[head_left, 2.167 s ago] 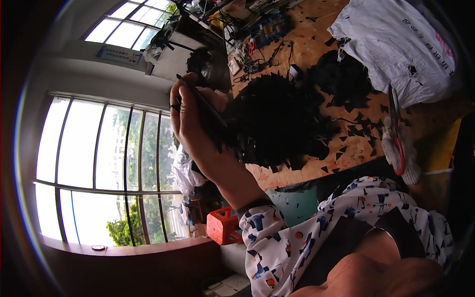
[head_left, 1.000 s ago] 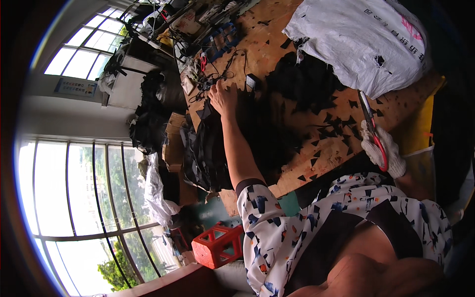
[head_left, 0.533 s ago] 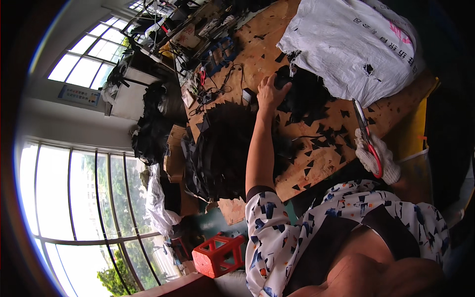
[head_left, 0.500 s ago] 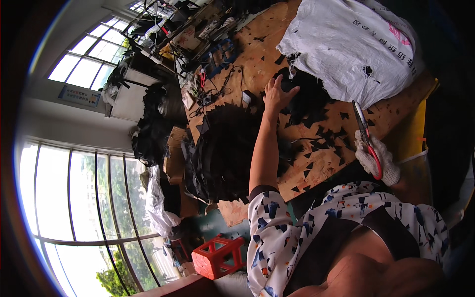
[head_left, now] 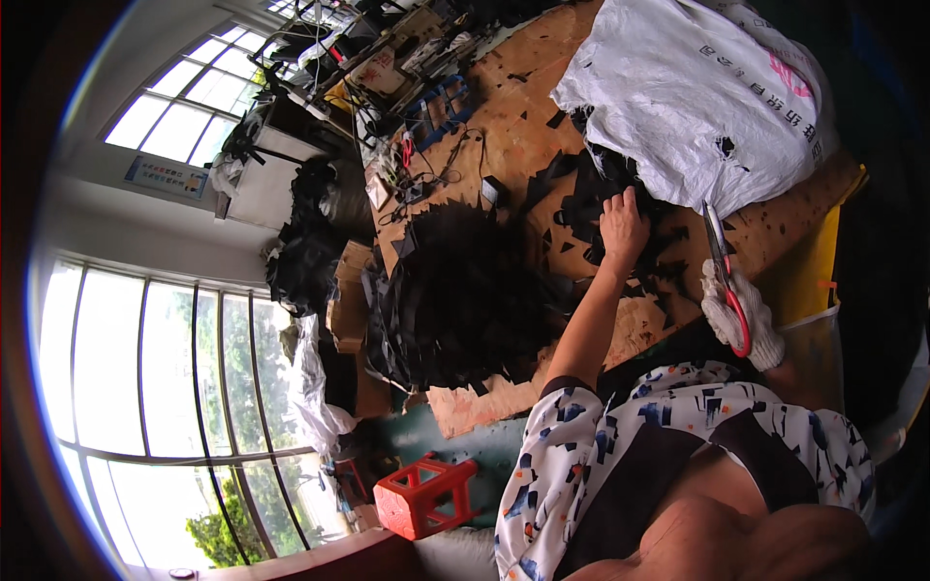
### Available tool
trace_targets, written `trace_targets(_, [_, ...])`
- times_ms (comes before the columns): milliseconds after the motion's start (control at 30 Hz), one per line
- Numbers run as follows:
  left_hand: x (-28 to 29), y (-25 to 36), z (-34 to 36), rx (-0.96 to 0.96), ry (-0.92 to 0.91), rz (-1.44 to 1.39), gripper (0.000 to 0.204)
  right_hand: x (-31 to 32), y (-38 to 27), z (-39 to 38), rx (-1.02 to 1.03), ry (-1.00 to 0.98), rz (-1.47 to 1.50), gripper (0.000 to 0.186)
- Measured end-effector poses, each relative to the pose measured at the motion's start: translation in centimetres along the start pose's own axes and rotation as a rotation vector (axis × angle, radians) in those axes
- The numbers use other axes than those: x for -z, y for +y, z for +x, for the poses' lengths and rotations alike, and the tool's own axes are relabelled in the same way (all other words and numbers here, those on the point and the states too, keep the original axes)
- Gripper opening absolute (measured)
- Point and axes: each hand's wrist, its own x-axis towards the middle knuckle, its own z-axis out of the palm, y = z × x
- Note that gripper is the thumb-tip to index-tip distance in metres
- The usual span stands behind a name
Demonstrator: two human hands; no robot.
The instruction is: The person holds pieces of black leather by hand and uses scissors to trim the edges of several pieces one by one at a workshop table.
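Observation:
My bare left hand (head_left: 625, 228) is closed at the edge of some black fabric (head_left: 585, 194), its fingers curled in against the cloth. This fabric lies bunched on the wooden table beside the mouth of a white woven sack (head_left: 678, 107). My right hand (head_left: 744, 318) wears a white knitted glove and grips scissors (head_left: 718, 250) with red handles. The blades point away from me, their tips by the sack's near edge. Small black fabric scraps are scattered around my left hand. Its fingertips are partly lost against the dark cloth.
A big heap of black fabric (head_left: 465, 300) covers the table's left part. Behind it lie cables, a small dark box (head_left: 494, 190) and a blue plastic crate (head_left: 441, 108). A red stool (head_left: 423, 494) stands on the floor at lower left, near barred windows.
My left hand has moved right and nearer, from spread fingers over the black fabric to closed on it. The fabric by the sack is shifted and spread out. My right hand still holds the scissors.

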Motion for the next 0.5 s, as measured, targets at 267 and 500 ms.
trace_targets(267, [5.1,-0.3,0.8,0.079,-0.011,-0.252,0.054,0.3,1.5,0.1,-0.023,-0.020,-0.015,0.042])
trace_targets(500, [5.3,-12.4,5.9,0.432,0.007,0.105,0.036,0.9,3.3,0.7,-0.232,-0.055,0.063,0.038])
